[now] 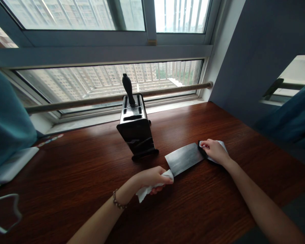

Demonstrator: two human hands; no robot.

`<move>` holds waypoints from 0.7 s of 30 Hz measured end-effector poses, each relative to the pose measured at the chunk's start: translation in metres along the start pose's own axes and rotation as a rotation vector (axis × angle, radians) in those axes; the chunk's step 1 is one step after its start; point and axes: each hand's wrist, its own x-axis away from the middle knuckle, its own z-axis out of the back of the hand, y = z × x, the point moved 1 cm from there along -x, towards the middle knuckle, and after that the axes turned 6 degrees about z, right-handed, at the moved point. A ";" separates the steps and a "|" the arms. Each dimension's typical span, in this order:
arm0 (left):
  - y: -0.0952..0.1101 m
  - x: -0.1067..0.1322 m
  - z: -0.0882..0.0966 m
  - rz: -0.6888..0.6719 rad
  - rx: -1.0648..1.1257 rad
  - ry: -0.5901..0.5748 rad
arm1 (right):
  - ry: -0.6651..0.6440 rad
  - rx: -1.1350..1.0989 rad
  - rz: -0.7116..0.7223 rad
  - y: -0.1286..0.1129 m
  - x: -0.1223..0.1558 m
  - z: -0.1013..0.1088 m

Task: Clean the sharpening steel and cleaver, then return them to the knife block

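Note:
A cleaver with a broad grey metal blade (185,158) lies slantwise just above or on the table. My left hand (156,178) is closed in a fist at the blade's left end, with a crumpled white tissue (168,175) wrapped in its grip. The cleaver's handle is hidden, apparently inside that fist. At the blade's right end, my right hand (215,150) pinches a black and white cloth (221,145), which touches the blade's edge. Behind the blade stands a dark knife block (137,135) with several slots. One black-handled tool (127,88) stands upright in it.
The brown wooden table (91,159) runs up to the window sill. A wooden rail (167,90) crosses the window. On the left are a teal curtain (10,118), a white flat object (14,166) and a white cable (16,210). A dark wall (256,51) borders the right side.

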 end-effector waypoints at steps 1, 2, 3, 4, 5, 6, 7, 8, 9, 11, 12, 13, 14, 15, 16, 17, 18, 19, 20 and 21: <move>0.000 0.000 0.000 -0.001 -0.002 0.003 | 0.007 0.027 0.017 -0.002 0.000 0.001; 0.000 0.000 0.000 -0.001 -0.006 0.007 | 0.021 0.051 0.028 -0.005 0.001 0.002; -0.001 0.000 0.000 -0.001 -0.011 0.016 | 0.039 0.063 0.036 -0.008 0.002 0.003; -0.001 0.000 0.000 0.001 -0.016 0.024 | 0.055 0.053 0.050 -0.011 0.002 0.005; -0.001 0.000 0.000 0.002 -0.020 0.028 | 0.060 0.014 0.075 -0.016 0.003 0.006; -0.001 -0.001 0.000 0.000 -0.021 0.028 | 0.047 -0.051 0.115 -0.021 0.003 0.007; -0.001 -0.001 0.001 -0.003 -0.019 0.023 | 0.019 -0.135 0.167 -0.027 0.004 0.007; -0.001 -0.001 0.001 -0.008 -0.014 0.016 | -0.026 -0.222 0.230 -0.033 0.005 0.006; -0.001 -0.001 0.001 -0.010 -0.011 0.009 | -0.073 -0.295 0.291 -0.039 0.006 0.004; -0.001 -0.001 0.001 -0.010 -0.008 0.001 | -0.130 -0.357 0.370 -0.048 0.008 0.000; -0.001 -0.001 0.001 -0.008 -0.008 0.000 | -0.136 -0.351 0.381 -0.050 0.008 -0.003; -0.001 -0.001 0.001 -0.006 -0.007 0.000 | -0.131 -0.332 0.374 -0.050 0.008 -0.004; -0.001 -0.001 0.000 -0.005 -0.007 -0.002 | -0.120 -0.303 0.346 -0.048 0.008 -0.005; -0.001 -0.001 0.000 -0.006 -0.006 -0.003 | -0.102 -0.270 0.302 -0.044 0.007 -0.006; -0.001 -0.001 0.000 -0.007 -0.006 -0.002 | -0.085 -0.231 0.251 -0.038 0.006 -0.005; -0.002 -0.002 0.001 -0.007 -0.007 -0.001 | -0.064 -0.190 0.198 -0.032 0.005 -0.004; -0.002 -0.002 0.001 -0.007 -0.010 0.003 | -0.043 -0.150 0.147 -0.026 0.003 -0.003; -0.002 -0.002 0.001 -0.008 -0.012 0.007 | -0.024 -0.116 0.106 -0.020 0.002 -0.002; -0.003 -0.003 0.001 -0.008 -0.014 0.010 | -0.006 -0.091 0.074 -0.015 0.001 -0.001; -0.004 -0.003 0.001 -0.007 -0.014 0.014 | 0.008 -0.076 0.050 -0.012 0.001 -0.001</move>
